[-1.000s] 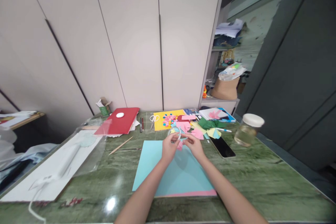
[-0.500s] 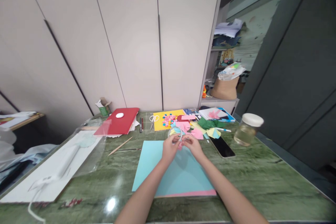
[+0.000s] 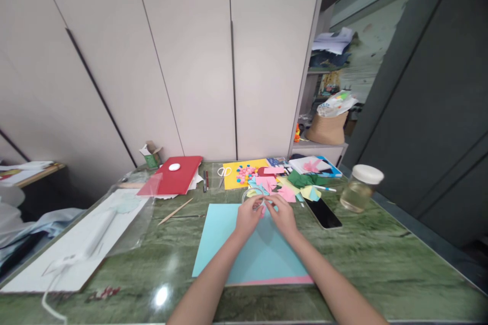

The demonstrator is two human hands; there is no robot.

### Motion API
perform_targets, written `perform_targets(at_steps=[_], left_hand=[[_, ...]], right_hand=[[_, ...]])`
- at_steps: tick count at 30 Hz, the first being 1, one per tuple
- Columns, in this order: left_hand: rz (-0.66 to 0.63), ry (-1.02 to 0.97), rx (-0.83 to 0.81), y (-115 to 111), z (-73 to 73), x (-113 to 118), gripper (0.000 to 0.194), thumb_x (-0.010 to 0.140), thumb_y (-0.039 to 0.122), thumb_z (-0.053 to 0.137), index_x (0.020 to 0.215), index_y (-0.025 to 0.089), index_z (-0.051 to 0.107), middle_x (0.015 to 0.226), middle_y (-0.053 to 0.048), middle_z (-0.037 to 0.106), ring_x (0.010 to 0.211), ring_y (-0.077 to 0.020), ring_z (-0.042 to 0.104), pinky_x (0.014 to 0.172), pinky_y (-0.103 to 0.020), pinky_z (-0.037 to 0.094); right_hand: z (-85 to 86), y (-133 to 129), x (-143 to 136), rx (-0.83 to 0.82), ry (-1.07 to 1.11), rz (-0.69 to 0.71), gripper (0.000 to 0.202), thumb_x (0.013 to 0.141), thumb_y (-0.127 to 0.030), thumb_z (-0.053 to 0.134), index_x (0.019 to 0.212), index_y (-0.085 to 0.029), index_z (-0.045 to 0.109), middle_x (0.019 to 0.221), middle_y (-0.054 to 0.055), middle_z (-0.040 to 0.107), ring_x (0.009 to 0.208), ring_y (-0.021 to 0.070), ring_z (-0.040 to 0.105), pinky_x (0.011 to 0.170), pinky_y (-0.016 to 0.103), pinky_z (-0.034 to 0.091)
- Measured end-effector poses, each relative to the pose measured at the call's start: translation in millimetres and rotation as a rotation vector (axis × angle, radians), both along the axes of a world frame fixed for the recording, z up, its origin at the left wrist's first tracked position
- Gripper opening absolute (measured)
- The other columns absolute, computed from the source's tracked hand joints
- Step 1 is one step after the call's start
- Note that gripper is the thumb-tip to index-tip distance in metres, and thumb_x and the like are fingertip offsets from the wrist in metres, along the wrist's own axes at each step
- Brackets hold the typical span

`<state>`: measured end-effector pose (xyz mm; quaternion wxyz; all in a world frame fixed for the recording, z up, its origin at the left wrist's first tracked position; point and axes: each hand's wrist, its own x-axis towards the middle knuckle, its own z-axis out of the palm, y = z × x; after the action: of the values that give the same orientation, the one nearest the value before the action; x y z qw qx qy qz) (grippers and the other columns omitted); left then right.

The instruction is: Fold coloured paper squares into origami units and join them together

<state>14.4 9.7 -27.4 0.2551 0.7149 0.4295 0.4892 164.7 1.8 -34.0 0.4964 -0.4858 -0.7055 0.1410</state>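
Observation:
Above the light blue sheet [image 3: 259, 254], my left hand [image 3: 248, 216] and my right hand [image 3: 281, 213] meet fingertip to fingertip. A clear tape roll [image 3: 251, 192] hangs at my left hand, whose fingers are pinched round it. Between the two hands is a small pink piece [image 3: 263, 212], partly covered by fingers. The right fingertips are pinched at the top of this spot; what exactly they grip is too small to tell. Folded pink, yellow and green papers [image 3: 285, 194] lie just beyond the hands.
A black phone [image 3: 323, 212] and a lidded jar [image 3: 360, 189] stand to the right. Behind are scissors [image 3: 224, 171], a yellow sheet [image 3: 229, 182] with pompoms and a red folder [image 3: 179, 177]. A wooden stick [image 3: 175, 212] and a white glue gun [image 3: 89, 246] lie left.
The tape roll has tilted flatter and sunk a little beside my left hand. My right hand has turned slightly, its fingers now closer to the left fingertips.

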Motion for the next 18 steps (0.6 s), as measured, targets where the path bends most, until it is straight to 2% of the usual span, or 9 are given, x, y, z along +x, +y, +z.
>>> perform_targets(at_steps=[6,11,15,18], left_hand=[[0.029,0.069,0.049,0.2,-2.6,-0.7,0.035,0.077,0.011,0.057,0.111,0.022,0.062,0.1,-0.004,0.07,0.087,-0.0162,0.066,0.08,-0.032,0.053],[0.029,0.165,0.108,-1.6,-1.7,-2.5,0.026,0.084,0.019,0.056,0.11,0.019,0.061,0.102,-0.006,0.068,0.092,-0.0177,0.063,0.085,-0.037,0.05],[0.025,0.24,0.15,-3.8,-1.3,-2.0,0.024,0.089,0.029,0.052,0.107,0.016,0.06,0.106,-0.007,0.064,0.095,-0.019,0.061,0.085,-0.042,0.049],[0.035,0.266,0.169,-4.6,-2.3,-0.9,0.025,0.089,0.03,0.051,0.108,0.016,0.059,0.107,-0.007,0.063,0.094,-0.0185,0.061,0.083,-0.041,0.05]], right_hand=[[6.1,-6.9,-2.0,0.092,-0.181,-0.089,0.02,0.089,-0.033,0.053,0.094,-0.016,0.063,0.101,0.005,0.063,0.097,0.0193,0.057,0.09,0.043,0.042],[7.8,-8.5,-3.9,0.126,-0.231,-0.126,0.013,0.086,-0.026,0.054,0.086,-0.02,0.065,0.096,0.006,0.065,0.095,0.0209,0.058,0.089,0.039,0.036],[8.2,-9.4,-4.7,0.127,-0.236,-0.139,0.011,0.085,-0.024,0.056,0.084,-0.018,0.065,0.096,0.006,0.064,0.095,0.0204,0.057,0.088,0.04,0.036],[7.0,-8.6,-4.9,0.119,-0.217,-0.154,0.014,0.085,-0.029,0.057,0.084,-0.016,0.063,0.098,0.005,0.063,0.098,0.02,0.055,0.089,0.042,0.039]])
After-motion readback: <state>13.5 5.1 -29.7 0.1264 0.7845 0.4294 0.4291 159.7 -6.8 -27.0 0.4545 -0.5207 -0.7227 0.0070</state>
